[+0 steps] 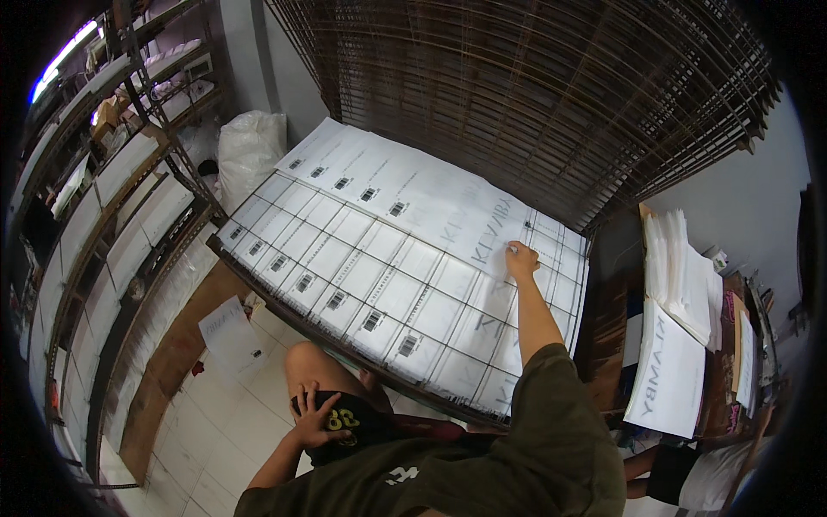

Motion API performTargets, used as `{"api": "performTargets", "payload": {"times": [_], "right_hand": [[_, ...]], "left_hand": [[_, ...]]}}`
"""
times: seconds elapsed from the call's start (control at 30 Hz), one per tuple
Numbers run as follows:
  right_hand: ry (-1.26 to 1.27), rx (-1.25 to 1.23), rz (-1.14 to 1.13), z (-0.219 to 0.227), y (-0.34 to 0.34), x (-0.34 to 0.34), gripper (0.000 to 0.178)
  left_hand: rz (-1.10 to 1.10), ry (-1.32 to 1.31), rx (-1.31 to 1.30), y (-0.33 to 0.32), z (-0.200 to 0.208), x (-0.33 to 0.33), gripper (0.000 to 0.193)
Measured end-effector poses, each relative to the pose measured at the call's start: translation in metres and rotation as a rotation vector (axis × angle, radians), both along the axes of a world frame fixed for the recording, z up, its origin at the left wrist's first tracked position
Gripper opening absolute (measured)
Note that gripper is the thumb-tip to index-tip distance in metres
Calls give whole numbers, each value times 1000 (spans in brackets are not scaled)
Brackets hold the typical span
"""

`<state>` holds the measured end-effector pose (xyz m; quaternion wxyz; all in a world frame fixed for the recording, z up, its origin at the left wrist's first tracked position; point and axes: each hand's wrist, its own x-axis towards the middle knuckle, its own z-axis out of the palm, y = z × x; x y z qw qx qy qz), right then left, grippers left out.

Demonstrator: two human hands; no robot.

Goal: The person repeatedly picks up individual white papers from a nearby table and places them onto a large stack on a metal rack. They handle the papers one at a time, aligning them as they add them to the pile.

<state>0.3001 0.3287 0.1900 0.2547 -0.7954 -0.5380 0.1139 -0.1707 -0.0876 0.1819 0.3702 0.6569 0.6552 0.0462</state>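
Note:
My right hand (522,258) is closed, its fingers bent together at the near right corner of a large white printed sheet (370,159). That sheet lies across the far part of a wire drying rack (345,209). Through the wires, more printed sheets (357,271) with dark bar patterns and faint grey lettering show beneath. My left hand (317,417) rests on my bent thigh, fingers spread, holding nothing.
Many rusty wire racks (543,77) stand tilted up behind. Loaded shelving (108,215) lines the left, near a white plastic sack (251,148). On the right are stacked sheets (668,370) and another person (680,474). One loose sheet (233,340) lies low on the left.

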Motion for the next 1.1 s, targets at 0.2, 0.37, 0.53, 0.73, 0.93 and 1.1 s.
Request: {"api": "performTargets", "payload": {"times": [0.2,0.37,0.53,0.73,0.93,1.1], "right_hand": [[-45,-130,-96,2,12,2,31],[-7,-119,-106,3,16,-1,38],[-3,-109,-104,-2,19,2,44],[27,149,-9,13,-15,6,56],[777,1012,-151,118,-119,51,77],[908,1613,-638,196,-207,166,106]], "left_hand": [[-7,20,-11,1,-1,0,100],[-16,17,-9,1,0,0,99],[-22,5,-1,2,-1,-1,100],[-21,-17,41,8,-7,-1,99],[5,-124,79,-7,-25,-6,101],[-27,24,-27,3,0,8,103]]}}
